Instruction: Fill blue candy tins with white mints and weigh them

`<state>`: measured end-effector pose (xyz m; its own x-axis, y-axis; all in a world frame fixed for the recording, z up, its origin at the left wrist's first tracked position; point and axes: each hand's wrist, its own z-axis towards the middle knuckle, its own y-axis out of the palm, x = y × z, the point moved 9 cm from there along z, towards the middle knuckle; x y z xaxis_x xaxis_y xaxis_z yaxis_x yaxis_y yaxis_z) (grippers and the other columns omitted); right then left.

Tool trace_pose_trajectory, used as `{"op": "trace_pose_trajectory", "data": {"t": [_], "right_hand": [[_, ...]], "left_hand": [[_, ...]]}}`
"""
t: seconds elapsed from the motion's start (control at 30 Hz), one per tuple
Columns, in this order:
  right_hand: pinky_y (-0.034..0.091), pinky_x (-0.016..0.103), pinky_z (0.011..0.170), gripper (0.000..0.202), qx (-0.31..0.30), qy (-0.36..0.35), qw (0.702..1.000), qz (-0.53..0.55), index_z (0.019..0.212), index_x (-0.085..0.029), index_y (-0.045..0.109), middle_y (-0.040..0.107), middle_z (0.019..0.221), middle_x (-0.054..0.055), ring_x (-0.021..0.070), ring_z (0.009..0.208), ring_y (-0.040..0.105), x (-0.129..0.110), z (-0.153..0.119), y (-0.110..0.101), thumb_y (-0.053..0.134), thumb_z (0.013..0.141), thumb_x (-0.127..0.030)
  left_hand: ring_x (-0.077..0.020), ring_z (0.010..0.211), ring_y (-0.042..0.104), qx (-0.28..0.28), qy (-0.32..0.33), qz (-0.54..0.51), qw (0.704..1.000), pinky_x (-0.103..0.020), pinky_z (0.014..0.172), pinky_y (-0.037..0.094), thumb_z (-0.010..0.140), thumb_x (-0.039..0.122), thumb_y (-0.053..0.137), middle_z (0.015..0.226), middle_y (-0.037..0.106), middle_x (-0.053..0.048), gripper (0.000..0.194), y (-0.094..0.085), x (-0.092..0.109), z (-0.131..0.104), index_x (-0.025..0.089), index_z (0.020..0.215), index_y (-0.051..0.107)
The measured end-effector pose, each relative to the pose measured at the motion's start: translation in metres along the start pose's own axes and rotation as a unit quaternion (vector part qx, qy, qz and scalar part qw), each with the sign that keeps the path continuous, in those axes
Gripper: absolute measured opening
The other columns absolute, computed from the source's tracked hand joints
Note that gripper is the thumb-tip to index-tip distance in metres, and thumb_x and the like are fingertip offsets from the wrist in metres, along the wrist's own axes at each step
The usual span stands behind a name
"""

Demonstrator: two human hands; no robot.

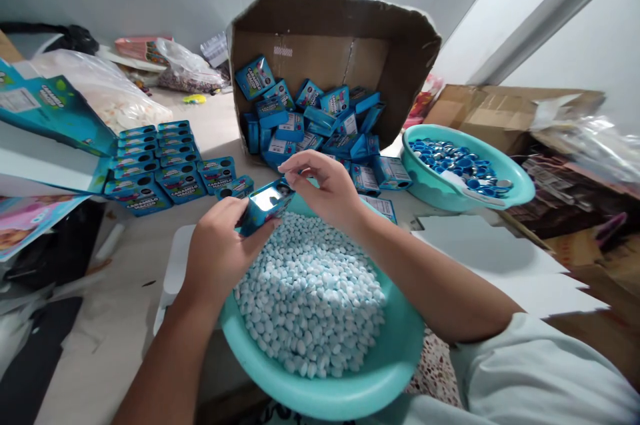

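Note:
My left hand (220, 241) grips a small blue candy box (270, 202) by its sides, tilted above the basin. The box has a shiny, light-reflecting face and a dark round spot near its far end. At that far end, my right hand (323, 186) is closed, thumb and fingertips pinched together. Whatever those fingertips hold, if anything, is too small to make out. Beneath both hands sits a turquoise basin (320, 405) filled with pale blue and white candies (310, 291).
Blue boxes fill and spill from a cardboard carton (335, 18) lying on its side. Several boxes stand in rows (140, 195) at left. A second turquoise basin (425, 188) with blue-and-silver pieces is at right. White sheets (480, 245) lie below it; a plastic bag (100, 88) sits back left.

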<state>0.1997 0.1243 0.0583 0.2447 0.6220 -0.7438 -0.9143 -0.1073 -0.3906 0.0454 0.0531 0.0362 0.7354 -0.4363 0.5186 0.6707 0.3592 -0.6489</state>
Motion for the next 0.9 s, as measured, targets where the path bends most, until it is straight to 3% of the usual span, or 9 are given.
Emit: {"op": "trace_pose_trajectory", "data": {"t": [0.1,0.23,0.4,0.53,0.63,0.77,0.83,0.9], "right_hand": [[0.049,0.027,0.067,0.018,-0.020,0.027,0.999,-0.008,0.096,-0.017,0.067,0.070,0.089,0.005,0.0146,0.077,0.063,0.006,0.004,-0.005,0.067,0.084,-0.029],[0.043,0.026,0.061,0.015,-0.063,0.061,0.995,-0.037,0.079,-0.016,0.069,0.066,0.074,0.002,0.0124,0.066,0.056,0.012,0.006,-0.003,0.068,0.082,-0.030],[0.042,0.026,0.062,0.029,-0.075,0.071,0.992,-0.071,0.070,-0.016,0.068,0.065,0.074,0.003,0.0126,0.067,0.055,0.014,0.004,0.004,0.076,0.081,-0.041],[0.043,0.025,0.061,0.039,-0.057,0.093,0.994,-0.003,0.095,-0.016,0.070,0.063,0.078,0.001,0.0117,0.067,0.054,0.020,0.002,0.007,0.071,0.086,-0.054],[0.046,0.024,0.062,0.050,-0.051,0.134,0.988,0.053,0.117,-0.017,0.063,0.062,0.083,0.001,0.0120,0.070,0.057,0.032,0.000,0.008,0.059,0.094,-0.061],[0.052,0.028,0.072,0.047,-0.100,0.183,0.978,0.028,0.120,-0.017,0.059,0.069,0.096,0.006,0.0158,0.082,0.066,0.042,-0.003,0.016,0.044,0.101,-0.058],[0.054,0.034,0.084,0.041,-0.185,0.210,0.958,-0.064,0.121,-0.017,0.061,0.071,0.112,0.010,0.0215,0.098,0.068,0.045,-0.009,0.026,0.047,0.101,-0.051],[0.051,0.042,0.099,0.044,-0.304,0.228,0.912,-0.158,0.131,-0.017,0.061,0.065,0.137,0.014,0.0294,0.118,0.064,0.047,-0.023,0.041,0.051,0.100,-0.046]], "left_hand": [[-0.0173,0.071,0.058,0.008,-0.002,0.003,1.000,-0.029,0.063,0.039,0.090,0.039,0.070,0.073,0.057,-0.001,0.031,-0.002,-0.001,0.000,0.021,0.073,0.052],[-0.0180,0.072,0.058,0.008,-0.002,0.012,1.000,-0.029,0.063,0.038,0.091,0.038,0.069,0.074,0.058,-0.001,0.028,-0.001,-0.001,0.001,0.021,0.075,0.053],[-0.0176,0.070,0.056,0.000,0.013,0.020,1.000,-0.029,0.061,0.037,0.090,0.037,0.071,0.075,0.059,-0.002,0.027,0.001,0.001,0.000,0.020,0.076,0.055],[-0.0171,0.072,0.058,0.008,0.012,0.011,1.000,-0.029,0.063,0.040,0.090,0.037,0.071,0.074,0.059,-0.002,0.028,0.001,0.001,0.000,0.019,0.075,0.056],[-0.0171,0.072,0.061,0.030,-0.027,-0.025,0.999,-0.029,0.066,0.045,0.088,0.041,0.072,0.074,0.061,-0.001,0.029,-0.002,-0.006,0.000,0.019,0.074,0.058],[-0.0180,0.081,0.069,0.101,-0.137,-0.139,0.976,-0.031,0.073,0.057,0.081,0.046,0.077,0.086,0.070,-0.001,0.029,-0.029,-0.037,-0.004,0.019,0.085,0.066],[-0.0192,0.085,0.071,0.126,-0.185,-0.160,0.961,-0.033,0.077,0.060,0.078,0.046,0.079,0.090,0.074,0.001,0.030,-0.053,-0.056,-0.008,0.020,0.090,0.068],[-0.0203,0.089,0.072,0.127,-0.216,-0.147,0.957,-0.036,0.080,0.061,0.076,0.043,0.081,0.089,0.075,0.003,0.029,-0.077,-0.072,-0.012,0.021,0.091,0.070]]}}
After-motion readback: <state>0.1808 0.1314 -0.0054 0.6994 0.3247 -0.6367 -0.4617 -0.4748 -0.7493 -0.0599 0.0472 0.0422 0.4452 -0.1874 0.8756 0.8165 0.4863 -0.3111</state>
